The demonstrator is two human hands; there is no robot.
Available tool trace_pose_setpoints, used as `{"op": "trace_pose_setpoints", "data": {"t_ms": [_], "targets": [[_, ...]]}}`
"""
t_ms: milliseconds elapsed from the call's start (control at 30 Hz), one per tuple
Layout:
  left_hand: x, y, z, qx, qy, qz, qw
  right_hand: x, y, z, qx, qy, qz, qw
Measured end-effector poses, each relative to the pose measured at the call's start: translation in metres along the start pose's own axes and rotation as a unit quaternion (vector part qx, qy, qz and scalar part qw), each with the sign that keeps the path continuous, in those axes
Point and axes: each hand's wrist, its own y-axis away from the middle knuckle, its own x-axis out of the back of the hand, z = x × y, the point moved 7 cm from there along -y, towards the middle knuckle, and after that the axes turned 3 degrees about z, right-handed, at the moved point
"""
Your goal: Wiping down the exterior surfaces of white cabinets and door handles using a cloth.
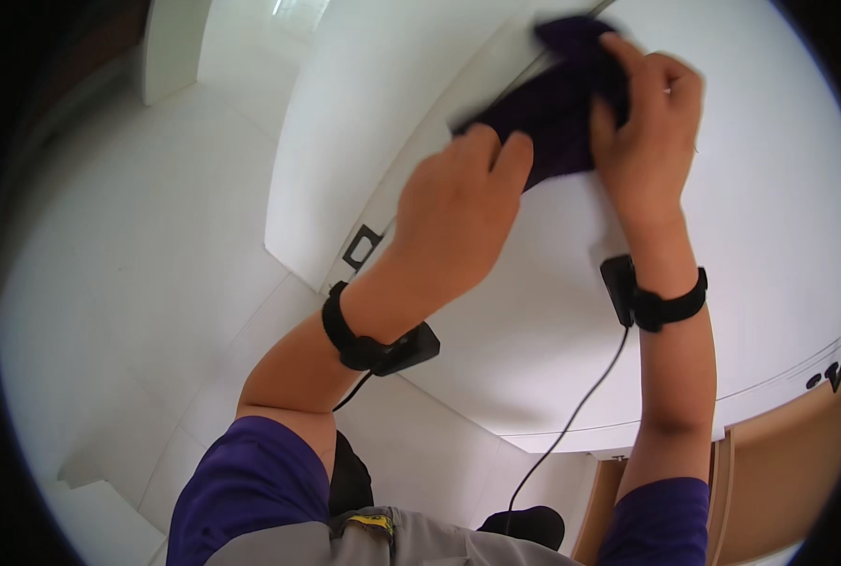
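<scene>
A dark purple cloth (558,117) hangs between my two hands in front of a white door-like panel (548,283). My left hand (463,205) grips the cloth's lower left edge with curled fingers. My right hand (647,134) pinches its upper right part between thumb and fingers, and the cloth's top end is folded over and blurred. Whether the cloth touches the panel cannot be told. Each wrist wears a black strap with a small black device, a cable running down from it.
A black-framed latch plate (362,247) sits on the panel's left edge. Black fittings (832,375) show at the right, above a wooden surface (781,488). Pale floor tiles (201,368) lie at the left, with a white block-like object (109,520) at the lower left.
</scene>
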Motion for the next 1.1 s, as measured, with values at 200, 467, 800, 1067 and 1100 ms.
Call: {"op": "trace_pose_setpoints", "data": {"t_ms": [200, 467, 800, 1067, 1100], "targets": [[-0.015, -0.001, 0.028, -0.001, -0.028, 0.028, 0.999, -0.039, 0.019, -0.014, 0.016, 0.028, -0.050, 0.998], [-0.064, 0.033, 0.039, -0.088, 0.004, -0.013, 0.996, -0.033, 0.060, -0.022, 0.053, -0.046, -0.196, 0.978], [-0.030, 0.008, -0.043, -0.032, 0.058, 0.229, 0.971, -0.045, 0.040, -0.031, 0.037, -0.002, -0.155, 0.987], [-0.069, 0.073, -0.108, -0.030, 0.088, 0.187, 0.978, -0.086, 0.128, -0.097, 0.016, -0.117, -0.296, 0.948], [-0.067, 0.068, -0.106, -0.033, 0.108, 0.156, 0.981, -0.085, 0.125, -0.093, 0.010, -0.119, -0.294, 0.948]]}}
